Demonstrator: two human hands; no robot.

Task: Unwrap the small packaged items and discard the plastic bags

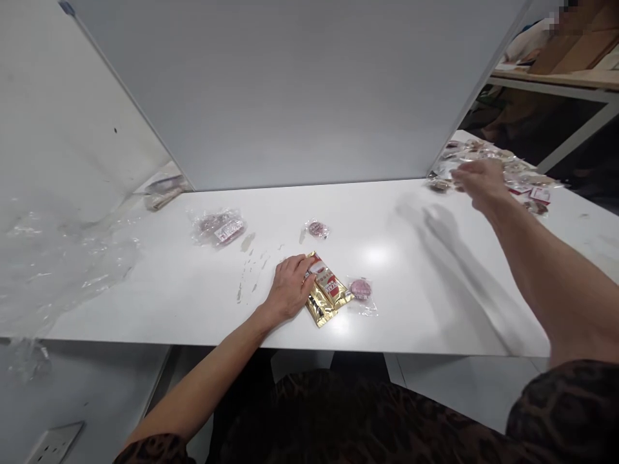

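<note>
Near the front of the white table, my left hand [290, 283] lies over the left side of some gold and red sachets [329, 280], thumb and fingers closed on their edge. A pink round item in a clear wrapper [360, 290] lies just right of them. Farther back is a smaller dark pink wrapped round item [317, 229]. My right hand [481, 180] reaches out to the far right, at a heap of small clear-wrapped packets [525, 171]. Its fingers are blurred, and I cannot see whether anything is between them.
A tall grey panel [300, 96] stands along the table's back edge. On the left are a clear bag with pinkish contents [220, 227], another packet [164, 191] by the panel's corner, and crumpled clear plastic [58, 264]. A wooden-topped bench [570, 78] stands behind at right.
</note>
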